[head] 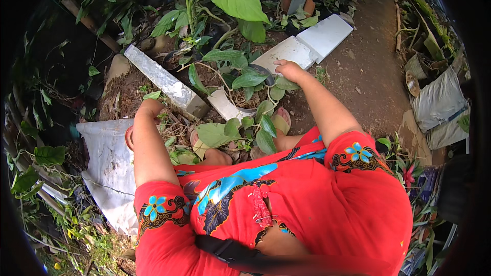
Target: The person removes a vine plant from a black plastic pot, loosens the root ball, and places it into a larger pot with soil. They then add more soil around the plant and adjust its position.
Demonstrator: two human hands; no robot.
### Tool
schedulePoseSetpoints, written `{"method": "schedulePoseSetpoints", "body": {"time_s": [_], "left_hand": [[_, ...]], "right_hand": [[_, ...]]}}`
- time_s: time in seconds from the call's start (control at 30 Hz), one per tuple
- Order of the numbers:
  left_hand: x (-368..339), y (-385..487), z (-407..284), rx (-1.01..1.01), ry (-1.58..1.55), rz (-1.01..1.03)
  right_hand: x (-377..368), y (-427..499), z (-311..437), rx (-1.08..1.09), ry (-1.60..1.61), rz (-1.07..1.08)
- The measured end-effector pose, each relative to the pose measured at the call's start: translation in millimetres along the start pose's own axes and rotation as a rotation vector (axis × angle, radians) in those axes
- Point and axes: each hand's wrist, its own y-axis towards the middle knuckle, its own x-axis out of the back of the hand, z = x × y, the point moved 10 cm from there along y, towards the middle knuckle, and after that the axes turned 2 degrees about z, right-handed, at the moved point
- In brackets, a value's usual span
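Observation:
My left hand (152,108) reaches down to soil and plant litter beside a long pale block (165,80). Its fingers are mostly hidden behind the wrist, so any hold is unclear. My right hand (290,71) hovers over or touches a white slab (285,54), close to the rim of a dark plant pot (264,72); its visible fingers are slightly apart with nothing seen between them. A trailing plant with broad green leaves (249,79) grows from the pot. A narrower pale slab (225,105) lies against the pot's near left side.
Another white slab (325,36) adjoins the first. A grey-white sheet (107,161) and a partly hidden red round rim (129,138) are by my left forearm. A tall leafy plant (190,4) stands ahead. Bare earth (368,73) and a pale sack (441,97) are rightward.

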Motion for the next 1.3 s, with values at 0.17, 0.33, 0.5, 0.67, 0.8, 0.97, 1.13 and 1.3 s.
{"method": "schedulePoseSetpoints", "body": {"time_s": [0.17,0.33,0.5,0.67,0.8,0.97,1.13,1.3], "left_hand": [[-1,-15,-49,-0.188,-0.227,0.095],[-106,-30,-110,-0.279,-0.075,0.47],[-170,-21,-147,-0.458,-0.439,0.358],[-210,-16,-153,-0.398,-0.811,0.368],[-206,-36,-171,-0.641,-0.736,0.305],[-219,-18,-144,-0.327,-0.948,0.339],[-208,9,-142,-0.295,-1.002,0.325],[-189,12,-156,-0.354,-0.933,0.286]], "right_hand": [[-39,8,-5,-0.145,-0.45,0.232],[12,4,-25,-0.19,-0.118,-0.173],[59,-29,-28,-0.271,0.886,-0.414],[47,-68,150,0.23,0.946,-0.052],[-29,-138,298,0.768,0.617,0.332],[-18,-71,270,0.507,0.785,0.213],[-4,4,136,0.088,0.417,-0.069],[-62,36,113,-0.067,-0.269,0.109]]}}
